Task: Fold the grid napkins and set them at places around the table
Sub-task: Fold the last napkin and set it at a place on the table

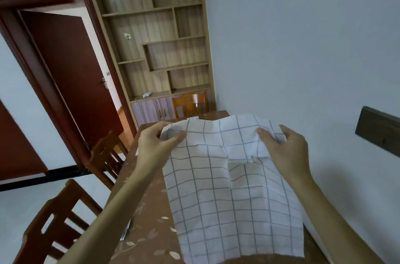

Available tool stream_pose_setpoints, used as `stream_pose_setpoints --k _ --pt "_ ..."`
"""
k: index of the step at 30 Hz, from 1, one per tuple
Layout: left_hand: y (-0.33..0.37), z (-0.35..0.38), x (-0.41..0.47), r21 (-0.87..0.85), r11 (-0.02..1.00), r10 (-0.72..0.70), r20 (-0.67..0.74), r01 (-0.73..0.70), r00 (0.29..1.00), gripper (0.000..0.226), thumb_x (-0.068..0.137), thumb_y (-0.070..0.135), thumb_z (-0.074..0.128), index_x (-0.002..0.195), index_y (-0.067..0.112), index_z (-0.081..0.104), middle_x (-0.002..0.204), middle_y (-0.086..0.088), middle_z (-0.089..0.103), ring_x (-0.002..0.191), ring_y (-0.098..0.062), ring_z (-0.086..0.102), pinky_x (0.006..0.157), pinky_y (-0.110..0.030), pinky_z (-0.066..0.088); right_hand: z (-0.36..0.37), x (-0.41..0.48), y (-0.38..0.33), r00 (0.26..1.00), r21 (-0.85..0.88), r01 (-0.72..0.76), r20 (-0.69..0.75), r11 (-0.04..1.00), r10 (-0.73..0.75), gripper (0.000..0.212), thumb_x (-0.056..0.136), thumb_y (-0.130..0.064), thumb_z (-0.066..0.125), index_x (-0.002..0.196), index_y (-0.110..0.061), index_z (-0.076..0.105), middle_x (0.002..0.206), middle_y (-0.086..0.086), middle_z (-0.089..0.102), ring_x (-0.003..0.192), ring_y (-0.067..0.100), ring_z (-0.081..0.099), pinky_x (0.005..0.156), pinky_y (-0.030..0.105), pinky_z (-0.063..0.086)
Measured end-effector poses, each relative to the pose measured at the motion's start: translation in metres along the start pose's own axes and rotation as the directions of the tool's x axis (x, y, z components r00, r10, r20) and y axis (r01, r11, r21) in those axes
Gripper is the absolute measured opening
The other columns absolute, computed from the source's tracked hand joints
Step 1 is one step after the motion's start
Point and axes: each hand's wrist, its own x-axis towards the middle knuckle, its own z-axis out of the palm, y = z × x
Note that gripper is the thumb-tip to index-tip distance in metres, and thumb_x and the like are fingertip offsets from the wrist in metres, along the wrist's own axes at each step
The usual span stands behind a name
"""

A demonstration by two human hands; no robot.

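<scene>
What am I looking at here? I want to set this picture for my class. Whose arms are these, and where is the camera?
There is no machine: a person wears one wide-angle camera on the head, looking forward and down, so the arms are their own. The left hand and right hand each pinch the far edge of a white grid napkin, which drapes toward the person over a brown patterned table. Wooden chairs stand at its left side; a shelf unit and open door are behind.
</scene>
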Motion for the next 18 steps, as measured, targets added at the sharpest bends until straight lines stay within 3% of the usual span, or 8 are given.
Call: stream_pose_setpoints --k 5,8,12,16,18 --pt "0.007 0.008 0.000 0.050 0.994 0.102 -0.099 -0.097 0.990 0.009 0.084 0.019 0.080 0.088 0.024 0.074 0.079 0.006 0.073 0.069 -0.014 0.070 0.058 -0.026 0.059 -0.007 -0.005 -0.015 0.996 -0.086 0.093 0.001 0.992 -0.094 0.011 0.088 -0.023 0.075 0.082 -0.018 0.067 0.073 -0.007 0.068 0.071 -0.003 0.062 0.055 0.004 0.043" --pt "0.001 0.005 0.005 0.221 0.957 0.224 -0.158 -0.187 0.962 0.013 0.082 0.018 0.082 0.092 0.019 0.074 0.082 0.007 0.072 0.074 -0.013 0.068 0.062 -0.026 0.057 -0.014 -0.002 -0.021 0.991 -0.105 0.131 -0.022 0.986 -0.134 0.017 0.089 -0.025 0.075 0.079 -0.017 0.063 0.070 -0.009 0.065 0.064 -0.005 0.061 0.052 0.003 0.042" --pt "-0.015 -0.008 0.012 0.378 0.871 0.386 -0.133 -0.313 0.913 0.017 0.083 0.015 0.082 0.098 0.013 0.075 0.090 0.002 0.071 0.081 -0.015 0.065 0.069 -0.028 0.055 -0.023 0.006 -0.022 0.982 -0.110 0.189 0.031 0.976 -0.187 0.024 0.084 -0.026 0.078 0.103 -0.012 0.074 0.097 -0.009 0.074 0.085 -0.023 0.062 0.074 -0.005 0.042" --pt "-0.016 -0.011 0.009 0.403 0.840 0.432 -0.090 -0.363 0.898 0.018 0.085 0.023 0.077 0.098 0.010 0.073 0.088 0.003 0.067 0.076 -0.013 0.060 0.066 -0.021 0.048 -0.021 0.008 -0.019 0.972 -0.150 0.231 -0.009 0.961 -0.234 0.027 0.083 -0.025 0.078 0.100 -0.004 0.074 0.099 -0.007 0.073 0.093 0.000 0.069 0.078 -0.003 0.045" --pt "-0.012 -0.009 0.007 0.378 0.863 0.394 -0.083 -0.337 0.916 0.016 0.088 0.028 0.074 0.096 0.015 0.071 0.084 0.007 0.066 0.072 -0.010 0.061 0.063 -0.023 0.049 -0.017 0.005 -0.022 0.972 -0.153 0.222 -0.044 0.963 -0.231 0.022 0.088 -0.023 0.074 0.091 -0.002 0.071 0.093 0.003 0.077 0.091 0.015 0.068 0.070 0.000 0.046"
